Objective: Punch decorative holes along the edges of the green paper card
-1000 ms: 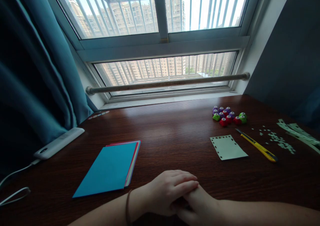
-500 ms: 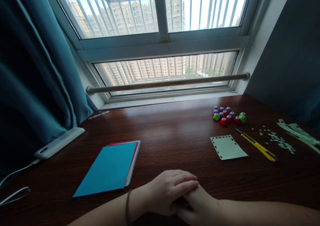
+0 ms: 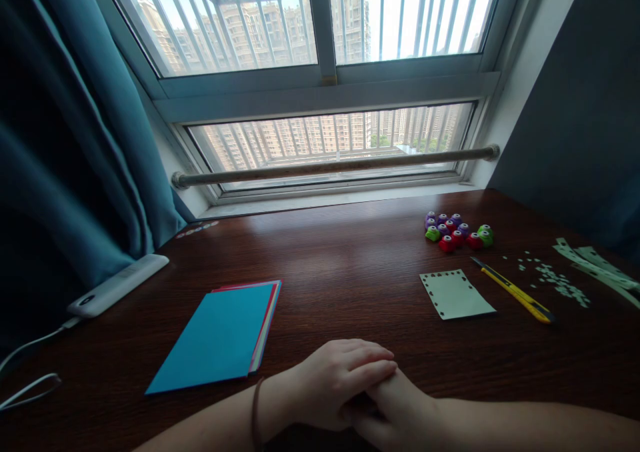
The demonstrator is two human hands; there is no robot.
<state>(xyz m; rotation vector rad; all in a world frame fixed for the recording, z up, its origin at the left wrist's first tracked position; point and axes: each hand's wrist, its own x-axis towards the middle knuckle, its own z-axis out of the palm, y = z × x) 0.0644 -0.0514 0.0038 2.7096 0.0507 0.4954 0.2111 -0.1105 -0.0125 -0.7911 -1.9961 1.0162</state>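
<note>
Desk: dark wood desk [image 3: 350, 265] under a barred window [image 3: 320, 59], teal curtain [image 3: 75, 145] at left.
Hands: two, resting at the near edge; left hand [image 3: 340, 382] lies flat, fingers loosely out, over the right hand [image 3: 395, 409]; neither holds anything; how far the right is curled I cannot tell.
Paper stack: one, blue sheet on top [image 3: 220, 335], just left of the hands, not touched.
Card: one pale card [image 3: 456, 295] with punched edges, right of centre.
Knife: one yellow knife [image 3: 515, 291] beside the card.
Punches: roughly eleven small punches [image 3: 453, 231], clustered; too small to count surely.
Scraps: many bits [image 3: 555, 279]; pale strips [image 3: 595, 264] at far right.
Change: nothing has moved since the earlier frame.
</note>
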